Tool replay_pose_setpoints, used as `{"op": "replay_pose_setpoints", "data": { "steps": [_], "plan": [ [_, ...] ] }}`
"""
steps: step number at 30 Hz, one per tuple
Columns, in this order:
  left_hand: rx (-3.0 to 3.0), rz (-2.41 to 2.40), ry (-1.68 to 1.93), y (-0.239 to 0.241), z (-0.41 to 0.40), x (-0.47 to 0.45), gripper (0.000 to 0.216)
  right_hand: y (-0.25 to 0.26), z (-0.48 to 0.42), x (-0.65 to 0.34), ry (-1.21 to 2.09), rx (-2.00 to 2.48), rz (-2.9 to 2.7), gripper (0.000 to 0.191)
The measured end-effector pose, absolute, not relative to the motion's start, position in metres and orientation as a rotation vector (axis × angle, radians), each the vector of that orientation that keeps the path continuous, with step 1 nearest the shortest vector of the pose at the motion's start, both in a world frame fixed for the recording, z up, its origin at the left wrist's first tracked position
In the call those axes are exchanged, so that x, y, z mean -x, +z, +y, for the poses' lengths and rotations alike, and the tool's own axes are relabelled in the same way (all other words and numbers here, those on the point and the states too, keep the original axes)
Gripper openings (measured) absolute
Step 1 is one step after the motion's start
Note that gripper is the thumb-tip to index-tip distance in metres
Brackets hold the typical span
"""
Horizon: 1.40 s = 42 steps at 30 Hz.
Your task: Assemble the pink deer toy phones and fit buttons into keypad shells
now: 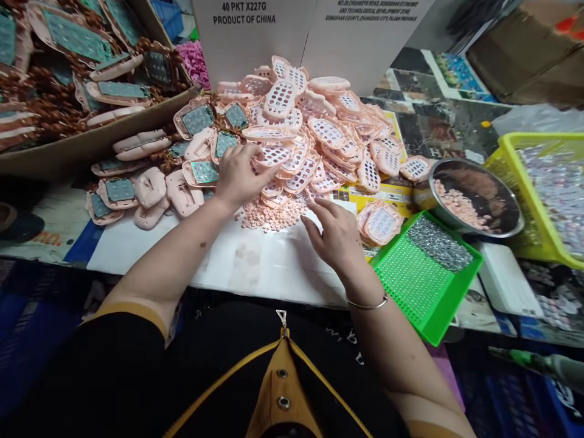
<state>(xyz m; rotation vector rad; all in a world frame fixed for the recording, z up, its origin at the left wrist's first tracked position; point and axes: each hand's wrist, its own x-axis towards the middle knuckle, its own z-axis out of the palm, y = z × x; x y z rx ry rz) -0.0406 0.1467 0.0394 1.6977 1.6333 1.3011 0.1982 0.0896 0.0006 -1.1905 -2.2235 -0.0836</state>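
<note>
My left hand (239, 175) is at the front left of a heap of pale pink plastic shells (326, 131) with rows of holes. Its thumb and index finger are apart, beside one perforated shell (274, 154); a firm hold on it does not show. Close by the wrist lies a pink casing with a green circuit board (204, 172). My right hand (336, 236) hovers with spread fingers at the right of a scatter of small pink button pieces (270, 215). Nothing shows between those fingers. White sheeting (237, 261) covers the table under both wrists.
A carton (98, 129) of boarded casings stands left. Behind the heap rises a white printed box (301, 36). Rightward are a green tray (410, 292) with small metal screws, a steel bowl (506, 207) with pink pieces, a yellow basket (547, 210) and stacked shells (381, 222).
</note>
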Motion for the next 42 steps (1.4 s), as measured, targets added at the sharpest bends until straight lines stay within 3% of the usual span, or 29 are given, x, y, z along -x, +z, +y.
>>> {"op": "replay_pose_setpoints", "data": {
  "steps": [6,13,19,24,28,30,33,39,42],
  "plan": [
    [-1.574,1.393,1.323,0.026,0.067,0.065,0.04,-0.006,0.076,-0.184,-0.004,1.086,-2.055,0.065],
    [-1.238,1.096,1.482,0.005,0.027,0.061,0.048,-0.012,0.089,-0.146,0.147,0.937,-2.23,0.033],
    [-0.93,0.876,1.524,0.008,0.026,0.048,0.095,-0.011,0.074,-0.122,0.129,0.927,-2.218,0.033],
    [-0.73,0.651,1.327,0.019,0.022,0.065,0.086,0.009,0.077,-0.127,0.064,0.898,-2.179,0.032],
    [-0.596,0.584,1.003,0.028,0.017,0.072,0.079,0.024,0.091,-0.13,0.068,0.584,-2.322,0.035],
    [-0.577,0.583,0.918,0.03,0.012,0.07,0.064,0.026,0.094,-0.129,0.068,0.447,-2.392,0.042],
    [-0.528,0.607,0.964,0.027,0.0,0.072,0.053,0.022,0.094,-0.13,0.091,0.61,-2.392,0.057],
    [-0.434,0.584,1.142,0.008,-0.023,0.086,0.09,0.003,0.084,-0.12,0.117,0.844,-2.679,0.044],
    [-0.374,0.59,1.144,0.003,-0.025,0.083,0.085,0.0,0.08,-0.096,0.048,1.025,-2.697,0.051]
  ]
}}
